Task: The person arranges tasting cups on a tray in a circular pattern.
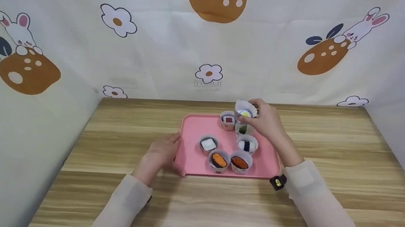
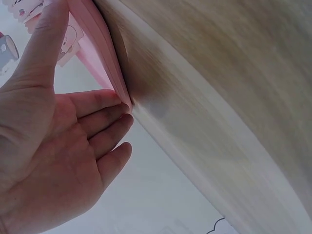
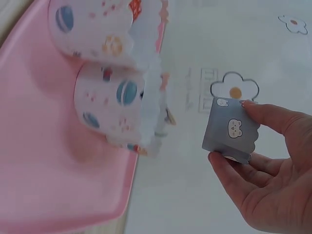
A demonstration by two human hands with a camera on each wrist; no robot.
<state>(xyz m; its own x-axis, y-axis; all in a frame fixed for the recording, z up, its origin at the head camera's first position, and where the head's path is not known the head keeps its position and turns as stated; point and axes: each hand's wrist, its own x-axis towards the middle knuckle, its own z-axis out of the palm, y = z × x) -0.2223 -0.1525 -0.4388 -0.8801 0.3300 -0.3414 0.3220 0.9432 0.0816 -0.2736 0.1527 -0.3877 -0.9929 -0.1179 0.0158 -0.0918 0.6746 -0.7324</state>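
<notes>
My right hand (image 1: pixel 265 121) pinches a paper cupcake cup (image 1: pixel 244 105) by its sides, raised over the back of the pink tray (image 1: pixel 195 129). In the head view something white and yellow shows inside this cup. From the right wrist the same cup (image 3: pixel 228 127) looks grey with bear faces, thumb on one side and fingers on the other. At the tray's left edge my left hand (image 1: pixel 162 152) touches the rim with nearly straight fingers, its thumb by the near left corner. The left wrist view shows that hand (image 2: pixel 63 146) with its fingertips against the tray rim.
Several more paper cups stand on the tray holding toy-like sushi: a red-centred roll (image 1: pixel 228 120), a green piece (image 1: pixel 243 129), a black-banded piece (image 1: pixel 247 146), a white piece (image 1: pixel 208 144), an orange piece (image 1: pixel 219 160) and a red-brown piece (image 1: pixel 239 163). Patterned cloth (image 1: pixel 156 56) hangs behind the wooden table (image 1: pixel 126 120).
</notes>
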